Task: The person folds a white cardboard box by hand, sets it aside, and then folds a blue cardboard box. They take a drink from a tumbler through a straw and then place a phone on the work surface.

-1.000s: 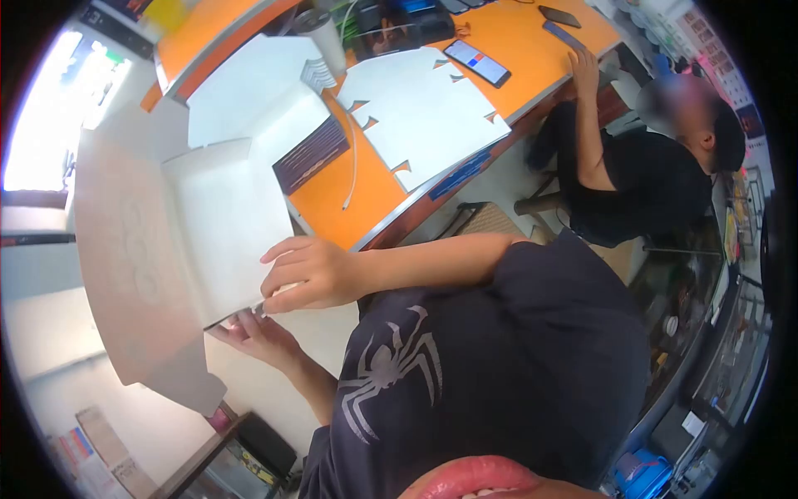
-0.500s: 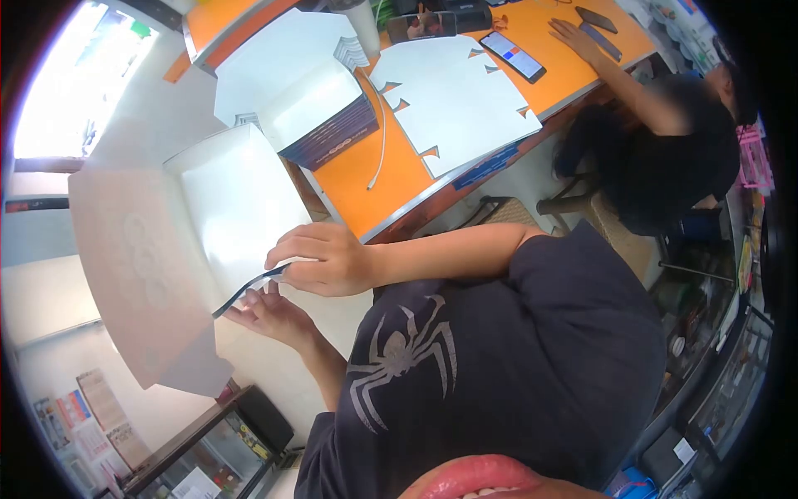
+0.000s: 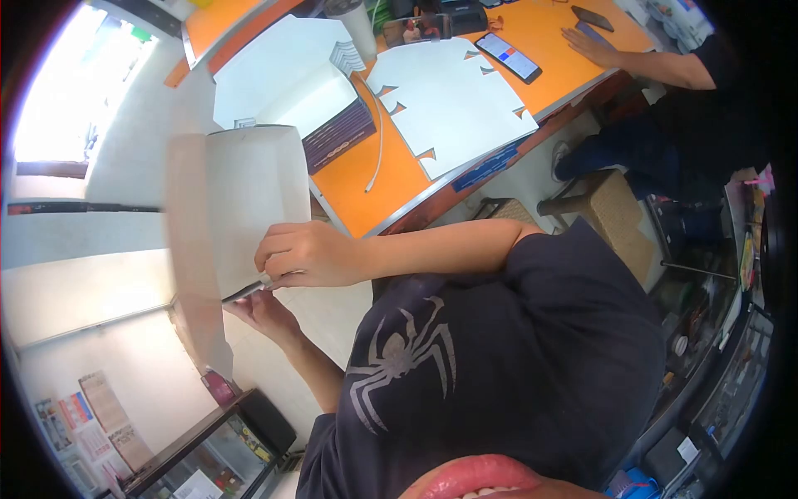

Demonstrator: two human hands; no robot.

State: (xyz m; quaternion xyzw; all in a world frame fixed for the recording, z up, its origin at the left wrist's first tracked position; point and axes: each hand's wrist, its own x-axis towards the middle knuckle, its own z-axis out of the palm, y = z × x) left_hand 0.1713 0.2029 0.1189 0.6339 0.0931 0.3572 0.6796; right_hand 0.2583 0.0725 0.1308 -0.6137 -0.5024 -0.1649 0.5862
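Observation:
A cardboard box [image 3: 259, 179] with a white inside and a raised, motion-blurred lid flap [image 3: 189, 241] is held in the air left of the table. My right hand [image 3: 312, 254] has its fingers bent over the near edge of the box. Just below it, my left hand [image 3: 270, 316] pinches the same edge near the lower corner; part of its fingers is hidden behind the card.
On the orange table [image 3: 353, 195] lie flat white die-cut sheets [image 3: 453, 100], a stack of nested open boxes [image 3: 339, 137], a white cable [image 3: 381, 150] and a phone [image 3: 509, 56]. Another person's hand [image 3: 592, 48] rests at the far right end. A stool [image 3: 603, 204] stands beside the table.
The box has tilted, and its lid flap has swung right, now seen nearly edge-on. Both my hands have shifted slightly left. The other person has moved right, away from the stool.

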